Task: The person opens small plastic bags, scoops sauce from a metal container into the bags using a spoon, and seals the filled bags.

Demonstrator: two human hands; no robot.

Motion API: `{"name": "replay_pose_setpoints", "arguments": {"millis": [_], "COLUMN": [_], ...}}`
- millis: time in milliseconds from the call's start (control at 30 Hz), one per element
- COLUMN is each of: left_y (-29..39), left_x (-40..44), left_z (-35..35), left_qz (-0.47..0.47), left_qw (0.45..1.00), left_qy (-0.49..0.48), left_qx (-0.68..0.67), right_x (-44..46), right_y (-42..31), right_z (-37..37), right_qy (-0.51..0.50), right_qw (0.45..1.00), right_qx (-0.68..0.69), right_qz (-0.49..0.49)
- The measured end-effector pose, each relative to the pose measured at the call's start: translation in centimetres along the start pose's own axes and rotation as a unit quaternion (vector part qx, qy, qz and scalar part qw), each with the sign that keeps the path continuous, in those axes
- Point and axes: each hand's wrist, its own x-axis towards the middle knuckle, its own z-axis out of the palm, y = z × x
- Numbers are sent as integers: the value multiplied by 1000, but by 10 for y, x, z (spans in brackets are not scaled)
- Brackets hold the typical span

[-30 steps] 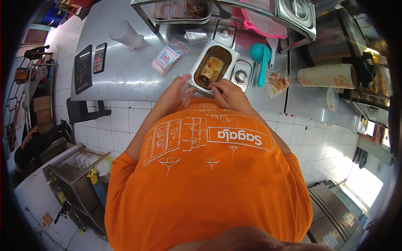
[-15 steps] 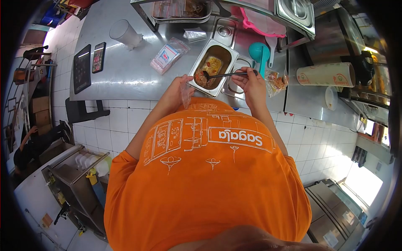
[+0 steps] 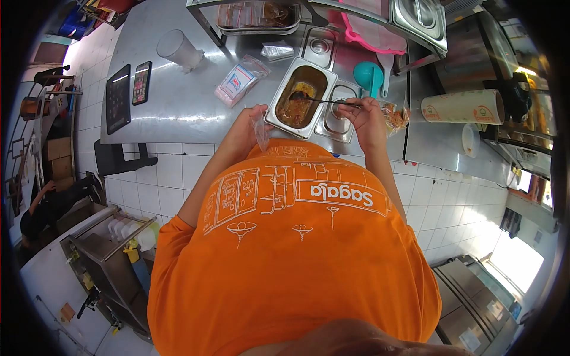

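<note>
- Clad in loose org. T-shirt [image 3: 291, 273], creased at both sides.
- Fitted w/ short L sleeve [image 3: 170, 240] and R sleeve [image 3: 420, 246], both same org.
- Marked "Sagala" in bold wht. lettering [image 3: 339, 193], boxed in wht. outline, upside down to cam.
- Decorated on front w/ thin wht. line dwgs.: lamp-like shapes [image 3: 241, 228], panels [image 3: 238, 191] w/ small script, too fine to read.

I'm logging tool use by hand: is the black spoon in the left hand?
No, the right hand holds the black spoon by its handle, with its head inside the open metal container.
</note>
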Motion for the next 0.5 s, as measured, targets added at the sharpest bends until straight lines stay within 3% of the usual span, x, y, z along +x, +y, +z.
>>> {"name": "replay_pose_setpoints", "arguments": {"millis": [167, 267, 367, 467, 500], "left_y": [-1, -2, -4, -1, 1], "left_x": [1, 2, 4, 2, 1], "left_z": [2, 2, 0, 4, 7], "left_qz": [-14, -17, -23, -29, -31], "left_qw": [1000, 1000, 1000, 999, 999], "left_qy": [-2, -3, -9, -9, -8], "left_qx": [4, 1, -14, -14, -11], "right_x": [-6, -3, -8, -7, -9], "right_y": [-5, -5, -5, 1, 3], "right_z": [24, 30, 48, 49, 52], "right_qy": [-91, -98, -71, -147, -156], "right_qw": [976, 966, 903, 810, 801], "right_qx": [-192, -216, -399, -528, -541], "right_qz": [-55, -105, -140, -207, -204]}}
